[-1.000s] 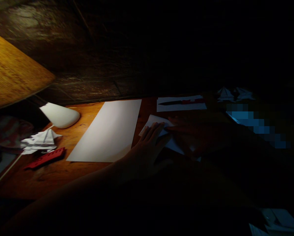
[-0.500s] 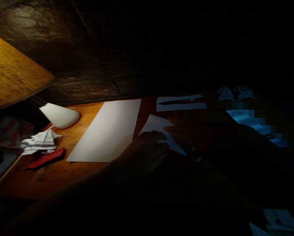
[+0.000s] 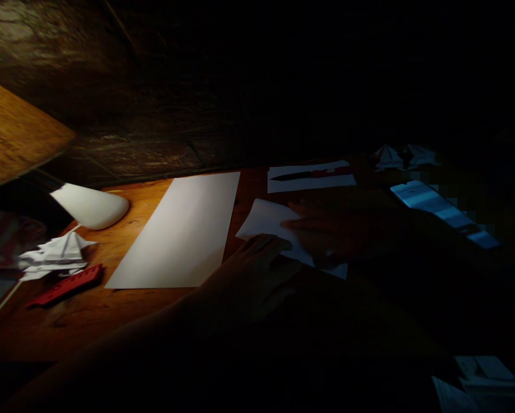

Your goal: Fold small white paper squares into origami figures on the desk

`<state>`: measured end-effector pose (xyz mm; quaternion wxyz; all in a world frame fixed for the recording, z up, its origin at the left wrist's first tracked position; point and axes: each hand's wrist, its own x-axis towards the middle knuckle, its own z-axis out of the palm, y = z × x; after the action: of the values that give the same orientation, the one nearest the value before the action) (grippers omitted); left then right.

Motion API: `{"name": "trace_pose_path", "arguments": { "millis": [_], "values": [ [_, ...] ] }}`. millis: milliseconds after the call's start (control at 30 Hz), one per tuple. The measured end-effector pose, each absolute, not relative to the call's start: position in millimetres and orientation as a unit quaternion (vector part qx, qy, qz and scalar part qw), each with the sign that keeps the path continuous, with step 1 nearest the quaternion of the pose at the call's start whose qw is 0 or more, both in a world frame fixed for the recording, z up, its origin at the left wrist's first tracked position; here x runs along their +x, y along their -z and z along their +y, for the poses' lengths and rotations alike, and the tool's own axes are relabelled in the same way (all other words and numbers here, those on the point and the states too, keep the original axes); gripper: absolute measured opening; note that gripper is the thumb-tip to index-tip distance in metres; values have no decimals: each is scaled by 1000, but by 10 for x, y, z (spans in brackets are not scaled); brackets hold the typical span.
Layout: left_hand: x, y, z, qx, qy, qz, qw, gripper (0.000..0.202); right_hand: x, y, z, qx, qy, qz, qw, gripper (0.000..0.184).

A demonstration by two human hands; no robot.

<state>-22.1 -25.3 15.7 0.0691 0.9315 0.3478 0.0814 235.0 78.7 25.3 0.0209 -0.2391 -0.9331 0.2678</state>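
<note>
A white sheet of paper (image 3: 268,217) lies on the dark part of the wooden tabletop, its lower right corner showing below my right hand. My left hand (image 3: 261,267) rests at the sheet's near edge with fingers stretched out and slightly apart. Across the right part of the paper lies my right hand (image 3: 320,232), flat, its fingers pointing left. Shadow hides most of its wrist and the near side of both hands. To the left is a larger white sheet (image 3: 184,229), flat and well lit. Behind my hands, a knife (image 3: 311,174) with a red handle lies on another paper (image 3: 345,181).
A white lamp-like object (image 3: 96,205) stands at left, near crumpled folded paper (image 3: 61,252) and a red slotted object (image 3: 68,285). Two folded paper shapes (image 3: 388,157) and a lit phone (image 3: 442,209) are at right. A stone-like wall (image 3: 154,152) borders the table's back.
The view has shifted slightly, so most things sit a little farther left. My right hand has moved down across the paper, and more of the sheet's lower right corner shows.
</note>
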Motion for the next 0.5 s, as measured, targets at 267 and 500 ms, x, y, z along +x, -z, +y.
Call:
{"name": "trace_pose_path", "arguments": {
  "millis": [267,500],
  "values": [
    [-165,-155,-310,927,-84,356,89,38,2356,-269,773,-217,-224,-950,-26,76],
    [-87,-172,-396,899,-84,394,170,45,2332,-321,776,-236,-239,-941,-44,84]
  ]
}}
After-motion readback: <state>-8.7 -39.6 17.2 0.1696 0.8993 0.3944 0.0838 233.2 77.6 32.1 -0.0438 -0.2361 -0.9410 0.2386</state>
